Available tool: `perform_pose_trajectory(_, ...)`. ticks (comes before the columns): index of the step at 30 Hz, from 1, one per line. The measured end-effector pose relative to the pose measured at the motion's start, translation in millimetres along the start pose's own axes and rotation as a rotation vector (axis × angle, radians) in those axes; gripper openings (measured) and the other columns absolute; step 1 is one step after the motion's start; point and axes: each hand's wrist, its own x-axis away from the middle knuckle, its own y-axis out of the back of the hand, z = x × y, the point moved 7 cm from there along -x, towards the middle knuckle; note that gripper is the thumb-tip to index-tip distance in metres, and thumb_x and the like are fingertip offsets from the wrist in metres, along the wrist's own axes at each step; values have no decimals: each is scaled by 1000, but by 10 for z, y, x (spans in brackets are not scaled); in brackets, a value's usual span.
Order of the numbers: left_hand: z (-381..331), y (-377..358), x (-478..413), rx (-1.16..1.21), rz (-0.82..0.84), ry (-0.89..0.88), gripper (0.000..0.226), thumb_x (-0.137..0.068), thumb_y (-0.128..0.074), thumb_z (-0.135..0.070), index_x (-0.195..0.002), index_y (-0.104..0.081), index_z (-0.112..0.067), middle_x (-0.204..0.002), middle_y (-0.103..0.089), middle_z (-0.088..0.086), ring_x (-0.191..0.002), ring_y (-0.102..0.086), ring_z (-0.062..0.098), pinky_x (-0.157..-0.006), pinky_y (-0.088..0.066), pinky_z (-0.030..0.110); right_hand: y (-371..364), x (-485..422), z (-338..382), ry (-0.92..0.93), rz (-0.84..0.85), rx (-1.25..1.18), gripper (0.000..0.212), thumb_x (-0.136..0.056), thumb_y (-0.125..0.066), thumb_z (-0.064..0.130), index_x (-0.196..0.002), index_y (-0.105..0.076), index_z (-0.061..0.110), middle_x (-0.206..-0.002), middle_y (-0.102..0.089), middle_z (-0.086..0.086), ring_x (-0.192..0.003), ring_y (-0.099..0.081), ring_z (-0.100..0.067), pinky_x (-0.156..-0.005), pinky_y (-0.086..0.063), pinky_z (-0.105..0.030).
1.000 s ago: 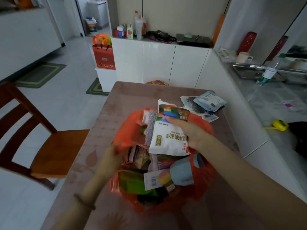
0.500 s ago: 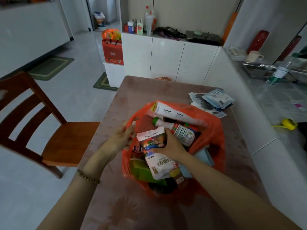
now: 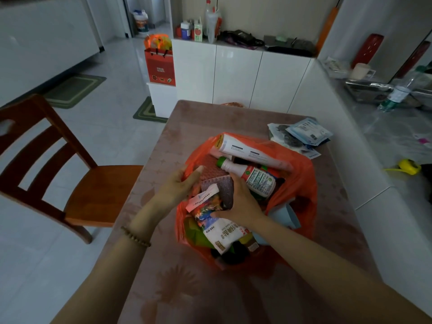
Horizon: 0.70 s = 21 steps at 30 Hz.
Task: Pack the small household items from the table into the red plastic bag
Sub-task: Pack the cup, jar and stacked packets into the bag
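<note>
I see the left hand point(image 3: 178, 184), fingers pinching the red bag point(image 3: 301, 183) rim on the surface point(image 3: 187, 288); right hand point(image 3: 240, 202) fingers spread, pressing the white packet point(image 3: 224, 232) inside, bottle point(image 3: 254, 177) and tube point(image 3: 247, 152) crowding, loose packets point(image 3: 304, 133) beyond

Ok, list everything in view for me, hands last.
red plastic bag: one, red-orange, open on the table
white pouch: one, white with colourful print, in the bag, near side
bottle: one, white with green cap, lying in the bag
tube: one, white, across the bag's far edge
textured pad: one, purple, in the bag
flat packets: a few, pale blue and white, on the table beyond the bag
table: one, brownish, patterned
chair: one, brown wood, left of the table
gift bag: one, red, by the white cabinets
tape measure: one, yellow, counter at right
left hand: grips the bag's left rim
right hand: presses on the white pouch
</note>
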Motion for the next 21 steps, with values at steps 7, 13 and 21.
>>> perform_pose_trajectory(7,-64,-35,6,-96,37,-42,24,-96,-46,-33,-78,-53,-19,-46,-54,-13,-43,-52,-2,-44,-38,7,163,17,39,105,-51,-191,96,-68,-79,44,-143,-24,21,-140,-27,-3,-131,-29,-16,-108,-33,-35)
perform_pose_trajectory(13,-296,73,-293,-458,85,-64,42,-89,-55,-44,-84,-66,-4,-70,-69,8,-62,-67,16,-64,-56,27,696,-111,22,21,-5,-607,45,-80,-72,24,-121,-53,22,-129,-53,3,-108,-55,-6,-83,-50,-14)
perform_pose_trajectory(21,-1052,-262,-1108,-388,43,-232,35,-91,-55,-39,-79,-60,-6,-65,-67,5,-51,-61,12,-59,-53,28,1576,-422,-239,12,58,-1001,53,-64,-78,43,-112,-64,25,-130,-58,0,-119,-58,-18,-95,-51,-31)
